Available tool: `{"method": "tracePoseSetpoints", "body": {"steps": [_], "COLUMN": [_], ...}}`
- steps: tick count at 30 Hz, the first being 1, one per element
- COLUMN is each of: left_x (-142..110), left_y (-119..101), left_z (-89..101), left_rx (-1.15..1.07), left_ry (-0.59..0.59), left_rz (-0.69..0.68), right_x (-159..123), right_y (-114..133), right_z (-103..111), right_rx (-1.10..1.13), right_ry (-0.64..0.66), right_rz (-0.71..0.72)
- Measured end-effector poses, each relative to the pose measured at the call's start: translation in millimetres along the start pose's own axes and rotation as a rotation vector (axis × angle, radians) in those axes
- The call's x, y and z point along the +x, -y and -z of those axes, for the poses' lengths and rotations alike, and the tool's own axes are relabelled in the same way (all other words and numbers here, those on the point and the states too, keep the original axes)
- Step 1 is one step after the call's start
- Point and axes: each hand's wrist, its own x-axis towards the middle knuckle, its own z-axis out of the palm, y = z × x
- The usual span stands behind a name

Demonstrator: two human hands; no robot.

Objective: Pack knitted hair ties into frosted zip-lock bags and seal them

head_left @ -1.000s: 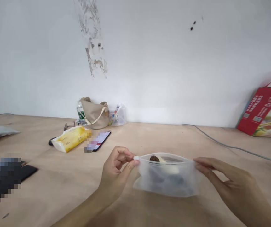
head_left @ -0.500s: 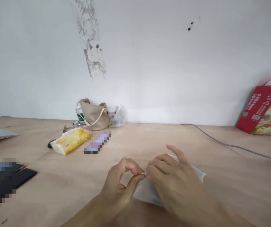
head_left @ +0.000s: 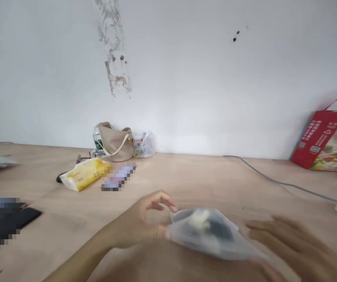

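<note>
A frosted, see-through plastic bag [head_left: 183, 235] lies in front of me, with something dark and something pale blurred inside. My left hand [head_left: 142, 221] is at its left end, thumb and fingers apart; the thumb tip meets the bag's lower left edge, while the fingertips are close to the upper left corner. To the right of the bag is my right hand [head_left: 298, 246], smeared by motion, its fingers stretched out. Its thumb is low by the bag's right corner; whether it touches there I cannot tell.
A yellow tissue pack [head_left: 87, 172] and a blurred-out phone [head_left: 118, 178] lie at left centre. Against the wall stand a beige handbag [head_left: 117, 143] and a plastic bag [head_left: 147, 145]. A grey cable [head_left: 274, 180] runs right, below a red shopping bag [head_left: 318, 137]. Dark objects [head_left: 6, 227] lie left.
My hands have moved apart from their pinch at the bag's edge, left hand leftward and right hand rightward. The bag and its contents now show more fully.
</note>
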Motion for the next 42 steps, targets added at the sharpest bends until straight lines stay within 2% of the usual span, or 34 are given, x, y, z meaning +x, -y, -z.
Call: {"method": "tracePoseSetpoints", "body": {"steps": [1,2,3,4,7,10,14,17,21,29,36,42], "left_x": [-1.6,-2.7,-3.0,-2.4,5.1,14.6,18.1,15.2,12.4,16.2,21.5,19.9], "left_y": [-4.9,-7.6,-7.4,-4.0,20.6,41.9,36.0,26.6,26.9,29.5,38.8,42.7], "left_z": [-8.6,-19.3,-31.4,-44.0,-76.5,-90.8,-86.0,-78.8,-77.9,-81.3,-80.9,-82.0], "left_rx": [0.026,0.063,0.133,0.232,0.456,0.556,0.582,0.557,0.516,0.484,0.528,0.544], "left_ry": [0.08,0.106,0.075,0.091,0.065,-0.011,0.076,0.168,0.212,0.184,0.159,0.124], "left_rz": [0.016,0.019,-0.002,-0.046,-0.169,-0.222,-0.236,-0.25,-0.211,-0.109,-0.142,-0.178], "right_x": [1.1,3.0,5.6,8.5,17.9,27.2,30.5,20.0,3.6,0.2,-10.3,-12.7], "right_y": [7.8,16.2,24.4,31.8,46.3,50.1,50.6,52.8,57.0,53.6,51.6,49.7], "right_z": [-5.3,-12.3,-20.6,-29.4,-51.0,-56.1,-55.6,-68.3,-86.9,-90.0,-105.2,-103.2], "right_rx": [0.01,0.017,0.008,-0.003,-0.039,0.025,0.175,0.18,0.172,0.244,0.291,0.352], "right_ry": [-0.003,0.016,0.046,0.051,0.019,0.045,0.121,0.098,0.061,0.114,0.203,0.315], "right_rz": [0.032,0.083,0.142,0.166,0.111,0.004,-0.113,-0.082,-0.042,-0.04,-0.082,-0.129]}}
